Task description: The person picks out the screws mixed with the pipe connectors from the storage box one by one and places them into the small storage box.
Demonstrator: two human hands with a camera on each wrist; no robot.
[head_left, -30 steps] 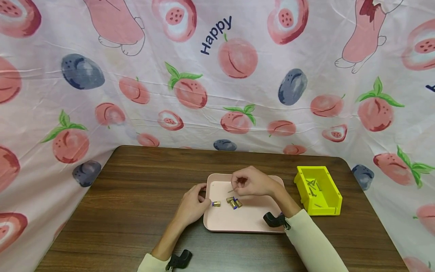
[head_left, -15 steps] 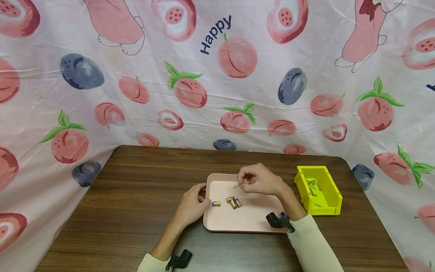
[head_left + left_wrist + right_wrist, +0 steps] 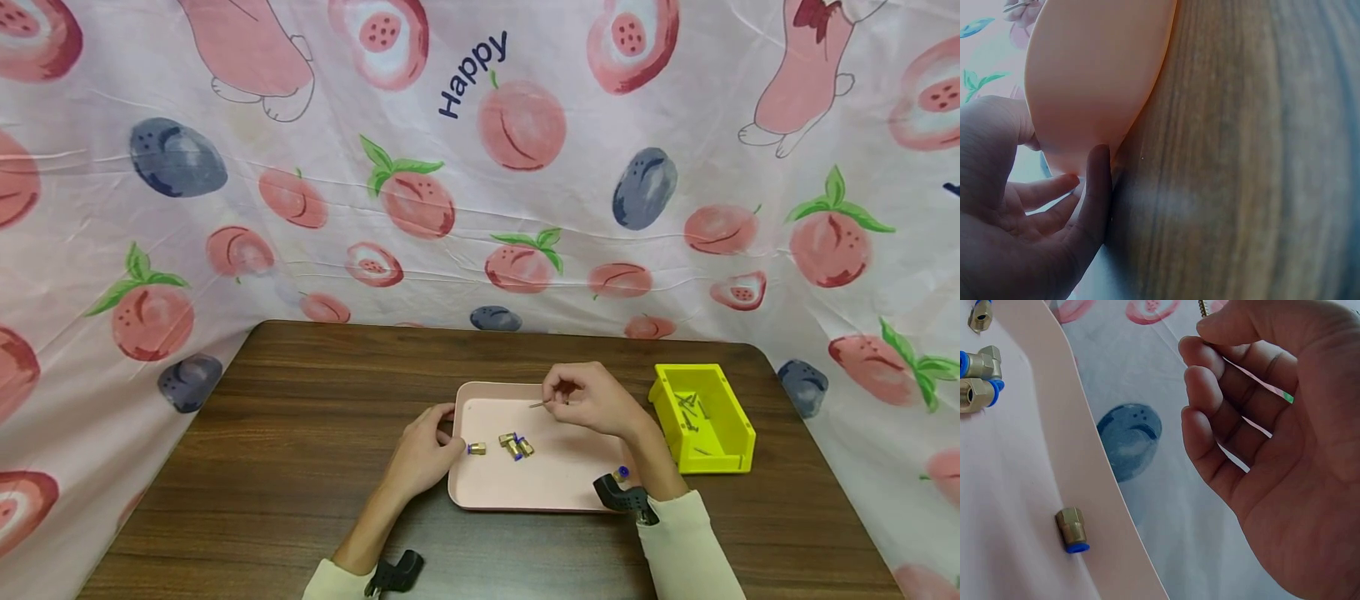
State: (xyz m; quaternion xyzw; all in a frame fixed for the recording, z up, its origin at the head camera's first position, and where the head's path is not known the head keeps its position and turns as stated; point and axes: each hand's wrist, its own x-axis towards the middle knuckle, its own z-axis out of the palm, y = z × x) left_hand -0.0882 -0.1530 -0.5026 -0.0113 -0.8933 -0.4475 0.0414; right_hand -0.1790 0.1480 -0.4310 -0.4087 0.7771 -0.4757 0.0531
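Note:
My right hand [image 3: 596, 400] pinches a thin screw [image 3: 1204, 307] between thumb and index finger, above the far right part of a pink tray [image 3: 555, 492]. The other fingers curl loosely toward the palm in the right wrist view. My left hand [image 3: 422, 450] holds the tray's left edge, thumb on one side of the wall and fingers on the other. Brass fittings with blue ends lie in the tray: one fitting [image 3: 477, 448] by the left thumb, a cluster of fittings [image 3: 515, 447] in the middle, and another fitting [image 3: 1072, 530] near the right wall.
A yellow bin [image 3: 716, 464] stands right of the tray, with several screws [image 3: 688, 408] inside. Both sit on a dark wooden table [image 3: 337, 358]. A fruit-printed curtain [image 3: 435, 333] hangs behind and at both sides. My right forearm crosses the tray's right edge.
My right hand has moved right and slightly back with the screw, away from the fitting cluster. The fitting at the tray's right has come into view. My left hand stays put.

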